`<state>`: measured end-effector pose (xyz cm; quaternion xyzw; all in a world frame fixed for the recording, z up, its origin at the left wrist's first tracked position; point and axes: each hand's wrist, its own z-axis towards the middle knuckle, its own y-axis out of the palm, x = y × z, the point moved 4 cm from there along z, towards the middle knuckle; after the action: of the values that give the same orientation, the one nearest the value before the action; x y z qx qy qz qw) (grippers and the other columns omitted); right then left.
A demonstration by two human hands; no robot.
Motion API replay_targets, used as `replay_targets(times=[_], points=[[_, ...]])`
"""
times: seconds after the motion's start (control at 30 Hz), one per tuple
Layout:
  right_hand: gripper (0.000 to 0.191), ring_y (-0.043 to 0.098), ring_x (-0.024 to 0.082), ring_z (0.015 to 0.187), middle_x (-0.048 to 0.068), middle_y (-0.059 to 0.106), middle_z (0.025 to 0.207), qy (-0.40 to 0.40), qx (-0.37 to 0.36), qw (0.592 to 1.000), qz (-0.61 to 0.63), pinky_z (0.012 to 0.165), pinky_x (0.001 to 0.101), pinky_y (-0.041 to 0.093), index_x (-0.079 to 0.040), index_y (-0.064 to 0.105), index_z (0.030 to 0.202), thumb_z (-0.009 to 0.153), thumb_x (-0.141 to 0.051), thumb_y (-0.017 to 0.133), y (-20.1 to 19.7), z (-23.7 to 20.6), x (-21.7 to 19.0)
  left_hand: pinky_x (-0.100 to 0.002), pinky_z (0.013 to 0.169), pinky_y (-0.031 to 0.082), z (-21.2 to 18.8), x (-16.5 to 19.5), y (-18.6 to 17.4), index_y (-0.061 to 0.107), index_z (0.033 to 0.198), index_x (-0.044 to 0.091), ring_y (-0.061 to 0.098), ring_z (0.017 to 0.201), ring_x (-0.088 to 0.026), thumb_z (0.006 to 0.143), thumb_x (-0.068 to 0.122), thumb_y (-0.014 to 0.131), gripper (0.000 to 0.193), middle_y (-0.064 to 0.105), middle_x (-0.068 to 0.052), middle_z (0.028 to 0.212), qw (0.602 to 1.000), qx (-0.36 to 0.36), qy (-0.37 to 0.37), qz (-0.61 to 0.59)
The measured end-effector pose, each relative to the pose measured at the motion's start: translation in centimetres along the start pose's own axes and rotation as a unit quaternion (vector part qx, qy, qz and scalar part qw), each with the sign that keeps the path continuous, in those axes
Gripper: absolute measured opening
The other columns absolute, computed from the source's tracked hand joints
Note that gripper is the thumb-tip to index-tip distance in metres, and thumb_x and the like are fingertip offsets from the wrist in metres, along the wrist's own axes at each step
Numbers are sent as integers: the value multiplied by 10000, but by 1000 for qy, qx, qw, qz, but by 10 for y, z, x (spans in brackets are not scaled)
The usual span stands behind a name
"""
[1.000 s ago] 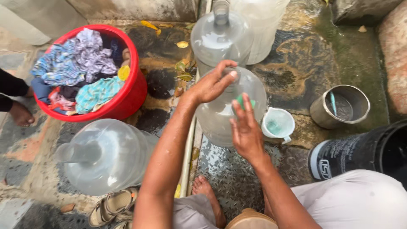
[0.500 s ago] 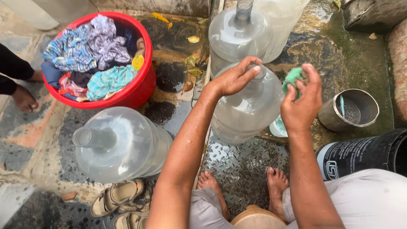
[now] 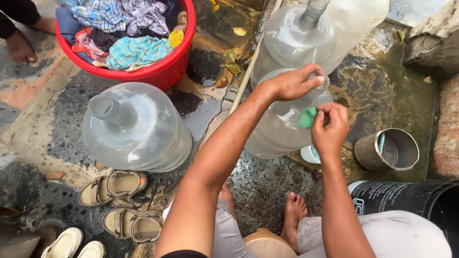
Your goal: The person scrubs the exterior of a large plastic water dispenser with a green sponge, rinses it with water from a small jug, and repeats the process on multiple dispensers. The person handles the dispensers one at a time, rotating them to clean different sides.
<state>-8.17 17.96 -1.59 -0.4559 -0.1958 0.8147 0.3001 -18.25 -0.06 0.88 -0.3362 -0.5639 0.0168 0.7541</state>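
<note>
Left hand [image 3: 291,85] fingers curled over upright water jug [image 3: 282,129] mouth; right hand [image 3: 330,129] just beside, nearer the neck, pinching green scrub pad [image 3: 308,117] against shoulder.

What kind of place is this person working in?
Probably an outdoor washing area by a home: wet stone ground, a red tub heaped with laundry, and large clear water jugs, one gripped by the left hand while the right hand holds a green scrubber.

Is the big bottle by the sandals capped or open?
Open: the clear bottle beside the sandals shows a bare, uncapped neck.
</note>
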Motion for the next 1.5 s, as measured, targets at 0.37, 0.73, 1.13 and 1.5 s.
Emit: replay_targets(times=[0.37,0.73,1.13,1.5], points=[[570,540,460,1298,242,592,1410,-116,-29,989,-86,1177,617,304,147,343,1510,1001,-27,531,17,-55,-58,-442,1053,449,2,-5,2,447,1419,202,636,1251,-343,1009,571,408,553,722,-149,1260,998,-9,-46,30],[679,161,418,1572,298,227,1670,39,-156,972,-171,1271,567,21,92,195,1607,1062,-282,350,30,11,-26,-452,1057,453,0,-1,2,446,1418,192,634,1246,-340,1013,568,406,554,674,-164,1322,998,3,-43,37],[709,81,350,1599,151,120,1724,107,-172,970,-131,1263,596,-11,-192,303,1635,1063,-595,190,15,3,-11,-463,1022,460,-5,3,3,467,1392,167,629,1224,-371,1020,528,413,521,685,-181,1280,999,25,-36,23],[488,369,359,1541,188,385,1643,49,-79,993,-76,1297,560,107,-43,461,1444,1094,-337,290,21,-29,-25,-463,1006,474,-3,1,6,491,1361,166,647,1189,-374,1024,526,426,497,707,-172,1231,999,19,-35,32]])
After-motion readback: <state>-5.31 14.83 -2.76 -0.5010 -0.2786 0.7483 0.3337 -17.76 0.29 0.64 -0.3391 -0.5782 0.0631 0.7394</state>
